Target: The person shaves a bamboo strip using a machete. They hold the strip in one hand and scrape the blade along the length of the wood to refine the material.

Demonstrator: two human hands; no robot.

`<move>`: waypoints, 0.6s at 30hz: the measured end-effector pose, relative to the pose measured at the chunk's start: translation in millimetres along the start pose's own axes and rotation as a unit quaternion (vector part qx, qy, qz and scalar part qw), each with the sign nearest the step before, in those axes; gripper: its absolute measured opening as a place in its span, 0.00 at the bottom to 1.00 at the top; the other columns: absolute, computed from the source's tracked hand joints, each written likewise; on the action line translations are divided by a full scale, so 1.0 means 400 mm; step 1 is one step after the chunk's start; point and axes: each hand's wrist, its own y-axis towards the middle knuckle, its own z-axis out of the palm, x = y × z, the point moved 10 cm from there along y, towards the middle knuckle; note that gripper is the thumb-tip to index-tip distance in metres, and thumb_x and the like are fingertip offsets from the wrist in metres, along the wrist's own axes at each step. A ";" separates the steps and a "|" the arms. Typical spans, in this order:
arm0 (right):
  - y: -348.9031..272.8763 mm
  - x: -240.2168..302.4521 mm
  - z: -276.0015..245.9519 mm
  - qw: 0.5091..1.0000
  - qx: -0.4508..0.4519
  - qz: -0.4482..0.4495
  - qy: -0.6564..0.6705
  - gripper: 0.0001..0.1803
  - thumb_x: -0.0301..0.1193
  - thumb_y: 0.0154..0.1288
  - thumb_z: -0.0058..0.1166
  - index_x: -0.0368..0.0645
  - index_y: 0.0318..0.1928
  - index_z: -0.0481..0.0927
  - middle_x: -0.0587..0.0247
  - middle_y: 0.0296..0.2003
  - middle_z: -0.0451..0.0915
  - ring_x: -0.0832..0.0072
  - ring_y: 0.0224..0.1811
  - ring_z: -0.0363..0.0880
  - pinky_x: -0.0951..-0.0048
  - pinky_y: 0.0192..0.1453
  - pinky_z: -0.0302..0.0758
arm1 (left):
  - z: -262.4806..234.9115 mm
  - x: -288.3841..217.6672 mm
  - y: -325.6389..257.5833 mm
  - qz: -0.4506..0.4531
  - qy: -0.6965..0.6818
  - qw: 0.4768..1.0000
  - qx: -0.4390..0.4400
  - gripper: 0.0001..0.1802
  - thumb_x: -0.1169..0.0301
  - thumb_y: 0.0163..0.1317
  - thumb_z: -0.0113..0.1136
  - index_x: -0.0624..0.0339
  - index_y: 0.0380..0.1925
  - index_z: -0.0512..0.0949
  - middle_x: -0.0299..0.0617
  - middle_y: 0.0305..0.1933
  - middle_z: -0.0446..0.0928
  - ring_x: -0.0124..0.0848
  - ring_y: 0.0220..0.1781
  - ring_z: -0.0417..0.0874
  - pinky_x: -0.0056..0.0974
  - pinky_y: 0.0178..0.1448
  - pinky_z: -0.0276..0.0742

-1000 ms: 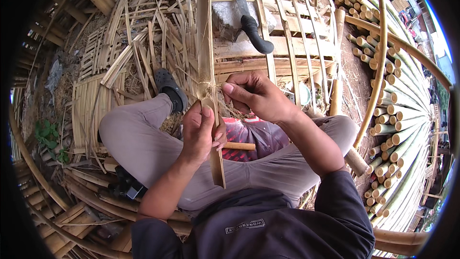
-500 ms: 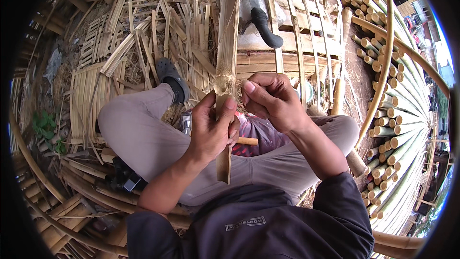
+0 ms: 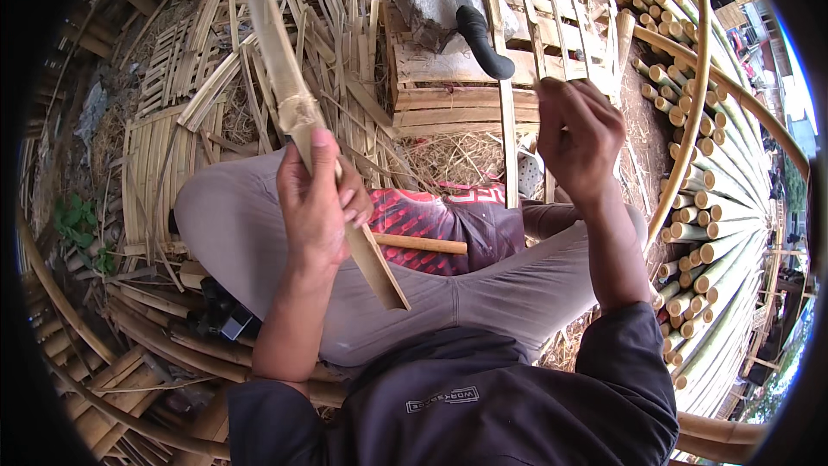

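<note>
A seated person's left hand grips a long bamboo slat, wrapped partway up. The right hand, raised well right of the slat, pinches a thin strip. This looks like mid-binding; next, probably, bringing the strip to the wrap.

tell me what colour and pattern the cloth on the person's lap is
The cloth is red with a dark geometric pattern, seen in the head view.
</note>
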 end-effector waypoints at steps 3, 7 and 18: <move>-0.019 -0.190 -0.047 0.971 0.018 0.236 0.033 0.05 0.22 0.67 0.55 0.36 0.35 0.84 0.58 0.20 0.78 0.77 0.19 0.77 0.72 0.27 0.72 | 0.009 -0.039 -0.043 0.079 0.052 0.995 0.020 0.16 0.54 0.78 0.44 0.52 0.35 0.69 0.29 0.13 0.59 0.18 0.09 0.57 0.27 0.13 0.57; -0.102 -0.083 0.088 0.930 0.208 0.237 0.187 0.05 0.24 0.66 0.59 0.34 0.35 0.83 0.53 0.19 0.79 0.65 0.19 0.79 0.66 0.27 0.73 | 0.055 0.008 -0.047 0.025 0.060 0.996 0.066 0.15 0.55 0.78 0.44 0.53 0.38 0.68 0.31 0.13 0.61 0.19 0.09 0.58 0.28 0.13 0.58; -0.082 -0.029 0.220 0.979 0.183 0.064 0.060 0.21 0.44 0.67 0.58 0.37 0.47 0.80 0.48 0.39 0.82 0.52 0.42 0.81 0.57 0.44 0.79 | 0.106 0.071 -0.050 -0.005 0.104 0.983 0.152 0.13 0.59 0.77 0.47 0.56 0.41 0.66 0.33 0.15 0.63 0.19 0.11 0.60 0.28 0.15 0.60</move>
